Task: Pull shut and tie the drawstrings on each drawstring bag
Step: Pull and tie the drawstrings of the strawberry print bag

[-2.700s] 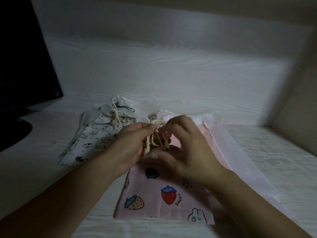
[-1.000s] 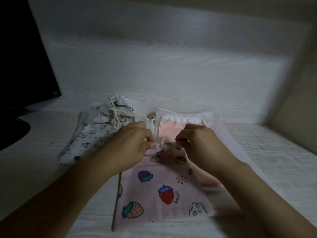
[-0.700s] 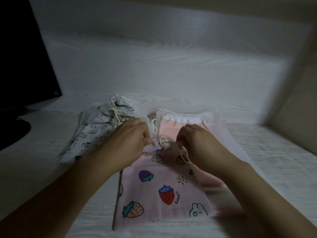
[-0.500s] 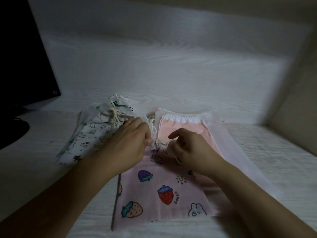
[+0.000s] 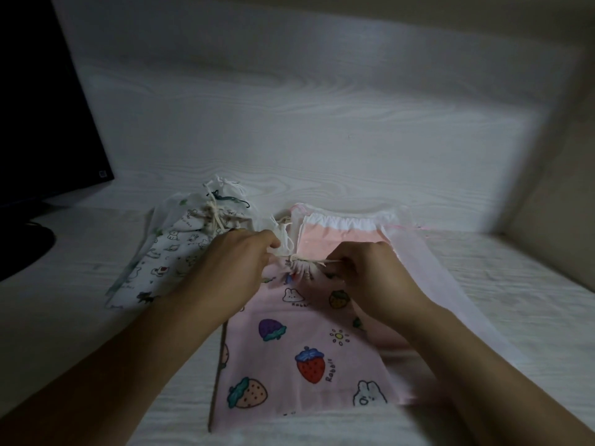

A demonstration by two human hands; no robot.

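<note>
A pink drawstring bag (image 5: 299, 358) printed with strawberries and rabbits lies flat in front of me, its mouth gathered tight at the top. A cream drawstring (image 5: 309, 261) crosses that gathered mouth. My left hand (image 5: 238, 265) pinches the cord's left end and my right hand (image 5: 367, 272) pinches its right end, the cord stretched between them. A white bag with small animal prints (image 5: 174, 249) lies to the left, its neck tied with cream cord. Under the pink bag lies a plain pink bag with a white top band (image 5: 347, 230), mouth wide and flat.
A sheer pale bag (image 5: 428, 278) spreads out under the stack to the right. A dark monitor (image 5: 42, 107) and its round base (image 5: 22, 249) stand at the left. A white wood-grain back panel (image 5: 306, 123) and a side wall (image 5: 553, 175) enclose the desk.
The strawberry bag's mouth has been drawn into a tight bunch. My hands have moved apart, pulling the cord taut sideways, after working close together over the knot.
</note>
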